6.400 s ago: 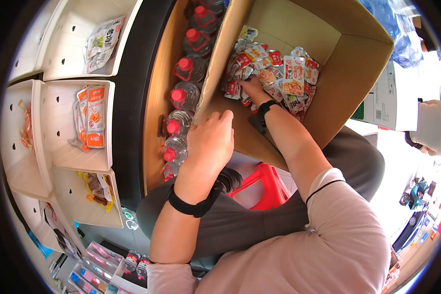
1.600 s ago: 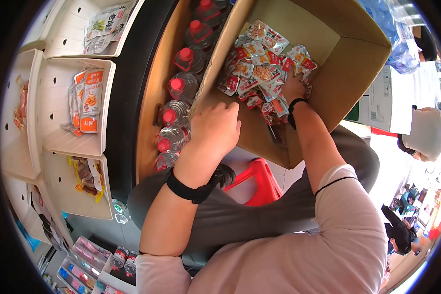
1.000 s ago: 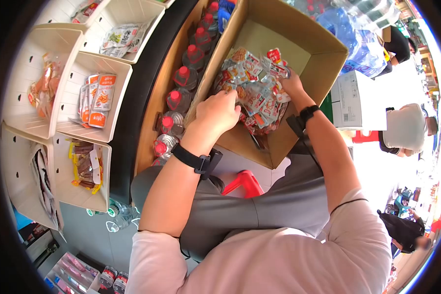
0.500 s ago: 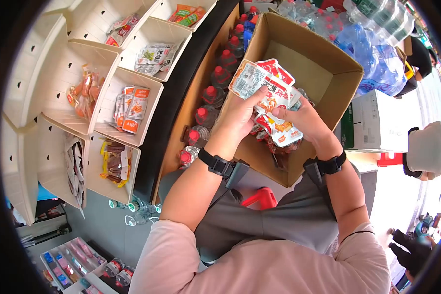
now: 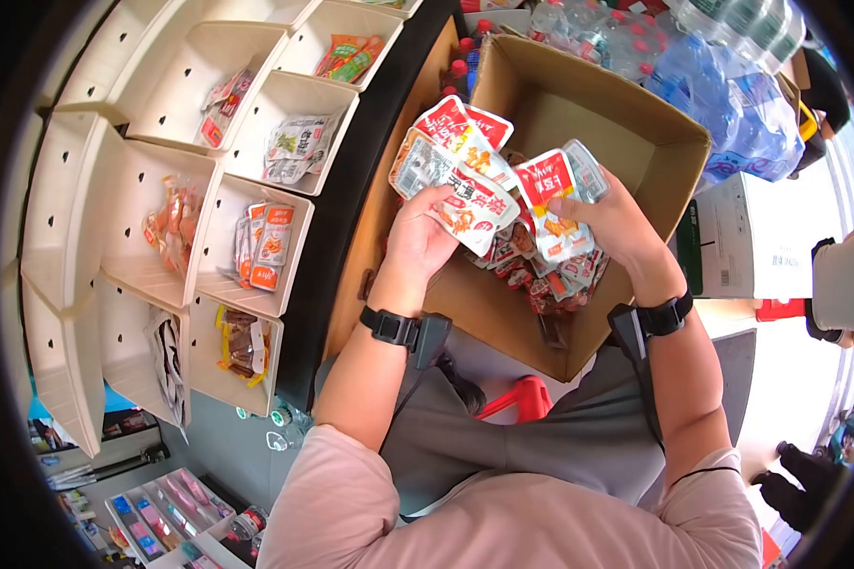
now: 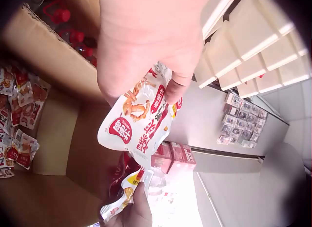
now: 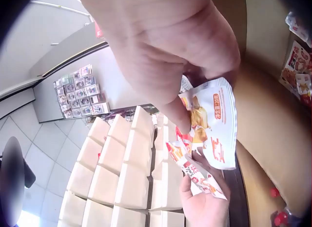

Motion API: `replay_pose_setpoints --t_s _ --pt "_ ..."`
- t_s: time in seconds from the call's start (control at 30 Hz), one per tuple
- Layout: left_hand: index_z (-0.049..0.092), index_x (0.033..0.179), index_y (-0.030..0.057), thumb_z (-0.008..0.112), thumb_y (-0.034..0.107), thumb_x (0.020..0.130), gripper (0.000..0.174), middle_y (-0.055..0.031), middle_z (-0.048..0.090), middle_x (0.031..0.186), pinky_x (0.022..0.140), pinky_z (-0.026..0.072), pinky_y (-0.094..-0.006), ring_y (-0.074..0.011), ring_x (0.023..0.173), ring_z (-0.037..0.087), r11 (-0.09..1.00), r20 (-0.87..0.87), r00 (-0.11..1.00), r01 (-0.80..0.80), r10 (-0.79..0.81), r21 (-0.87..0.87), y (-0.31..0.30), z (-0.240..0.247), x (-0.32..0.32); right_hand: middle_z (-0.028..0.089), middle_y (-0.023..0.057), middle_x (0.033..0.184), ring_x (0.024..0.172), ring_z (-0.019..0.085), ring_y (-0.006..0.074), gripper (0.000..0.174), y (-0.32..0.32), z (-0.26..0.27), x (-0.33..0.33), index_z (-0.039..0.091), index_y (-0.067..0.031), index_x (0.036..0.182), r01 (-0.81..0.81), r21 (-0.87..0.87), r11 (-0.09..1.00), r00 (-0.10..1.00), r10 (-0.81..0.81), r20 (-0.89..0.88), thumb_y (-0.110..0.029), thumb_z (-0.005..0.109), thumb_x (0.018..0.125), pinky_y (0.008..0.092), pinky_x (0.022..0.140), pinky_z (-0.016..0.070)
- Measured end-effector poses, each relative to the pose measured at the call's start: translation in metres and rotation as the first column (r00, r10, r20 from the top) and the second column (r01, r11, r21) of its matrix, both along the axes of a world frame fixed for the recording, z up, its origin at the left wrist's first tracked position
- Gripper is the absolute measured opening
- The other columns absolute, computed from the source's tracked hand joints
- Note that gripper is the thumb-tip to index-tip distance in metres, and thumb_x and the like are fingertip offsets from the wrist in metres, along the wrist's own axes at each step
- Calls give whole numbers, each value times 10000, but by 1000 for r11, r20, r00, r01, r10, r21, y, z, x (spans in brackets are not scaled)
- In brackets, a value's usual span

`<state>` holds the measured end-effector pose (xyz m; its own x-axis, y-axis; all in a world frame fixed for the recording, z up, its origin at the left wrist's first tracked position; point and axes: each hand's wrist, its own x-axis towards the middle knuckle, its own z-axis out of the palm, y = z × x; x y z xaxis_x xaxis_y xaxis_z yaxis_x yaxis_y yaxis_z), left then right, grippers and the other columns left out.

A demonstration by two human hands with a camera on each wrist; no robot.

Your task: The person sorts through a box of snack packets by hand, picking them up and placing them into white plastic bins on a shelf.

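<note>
In the head view my left hand (image 5: 423, 235) pinches several fanned snack packets (image 5: 474, 204), white and red, above the cardboard box's left edge. My right hand (image 5: 617, 223) grips a couple of other packets (image 5: 547, 194), its thumb lying across their front. Both hands are over the open cardboard box (image 5: 659, 180), where a heap of small packets (image 5: 565, 284) lies. The left wrist view shows a white packet (image 6: 136, 110) with a red label under the left hand (image 6: 151, 46). In the right wrist view, a white packet (image 7: 219, 124) is held by the right hand (image 7: 170, 56).
Cream bins (image 5: 247, 204) with assorted snacks stand at the left beside a black edge (image 5: 327, 204). Red-capped bottles (image 5: 457, 71) line the box's left side. Blue-wrapped bottles (image 5: 731, 114) and a white carton (image 5: 754, 237) are at the right. A red stool (image 5: 527, 398) is below.
Both hands have come out of the heap with packets. Over the last half second they have moved apart, the left hand's packets going left and the right hand's packets now separate from them.
</note>
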<state>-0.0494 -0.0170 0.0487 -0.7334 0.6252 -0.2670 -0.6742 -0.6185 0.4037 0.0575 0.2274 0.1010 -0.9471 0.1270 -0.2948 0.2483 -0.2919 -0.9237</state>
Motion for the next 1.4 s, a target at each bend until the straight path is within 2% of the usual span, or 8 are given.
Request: replay_pose_setpoints --t_s 0.23,0.33,0.57,0.7,0.87,1.0,1.13,1.4 --pt "505 1385 35 588 -29 855 540 -137 618 1339 1103 442 -520 -323 1246 592 998 -40 998 42 -43 -37 4 8 13 717 101 1107 962 714 169 380 12 -3 -4 593 5 1226 121 -121 985 984 -135 -120 -8 745 878 329 800 606" --pt "487 1405 33 595 -41 851 569 -133 611 1348 1094 455 -506 -312 1252 591 997 -78 995 64 -67 -37 4 8 17 711 108 1129 981 713 182 359 15 -4 -3 586 19 1239 105 -172 979 984 -127 -121 -48 723 913 339 811 605" --pt "525 1370 29 596 -83 851 535 -132 644 1294 1056 500 -480 -296 1220 621 996 -96 992 73 -78 -57 1 10 23 695 119 1172 1013 709 214 333 14 1 -3 583 33 1251 237 -422 875 957 -285 -53 -121 674 971 365 877 590" --pt "524 1366 30 585 -91 860 524 -134 643 1289 1051 503 -473 -286 1213 624 996 -135 989 57 -67 -73 0 13 27 687 109 1191 1032 704 202 323 20 -4 -4 577 21 1266 164 -509 845 962 -250 -106 -155 632 1000 360 892 585" --pt "494 1388 32 580 -93 859 550 -131 628 1295 1045 505 -453 -277 1199 627 990 -149 980 124 -133 -72 2 16 28 665 81 1246 1127 660 190 400 -8 1 -1 537 -25 1351 47 -426 903 991 -95 -93 -162 651 993 358 961 547" --pt "485 1397 19 567 -104 850 567 -143 627 1300 1037 514 -451 -284 1196 631 982 -165 972 147 -165 -118 8 9 35 665 68 1233 1113 641 156 446 -21 6 2 534 -22 1356 -25 -232 972 997 7 -76 -137 701 959 330 978 521" --pt "487 1392 -13 548 -139 827 582 -174 637 1304 1030 526 -456 -301 1187 646 976 -190 959 193 -210 -104 5 9 38 668 89 1223 1107 643 149 424 -24 -4 -3 535 5 1333 -20 -58 998 996 14 -92 -92 691 951 330 967 525" --pt "549 1332 -1 564 -103 864 479 -159 675 1233 969 567 -411 -270 1101 692 957 -188 940 265 -284 -119 8 8 40 673 109 1206 1072 663 164 380 -29 -18 -7 534 17 1311 114 -101 988 980 -128 -150 -82 656 966 322 919 533"
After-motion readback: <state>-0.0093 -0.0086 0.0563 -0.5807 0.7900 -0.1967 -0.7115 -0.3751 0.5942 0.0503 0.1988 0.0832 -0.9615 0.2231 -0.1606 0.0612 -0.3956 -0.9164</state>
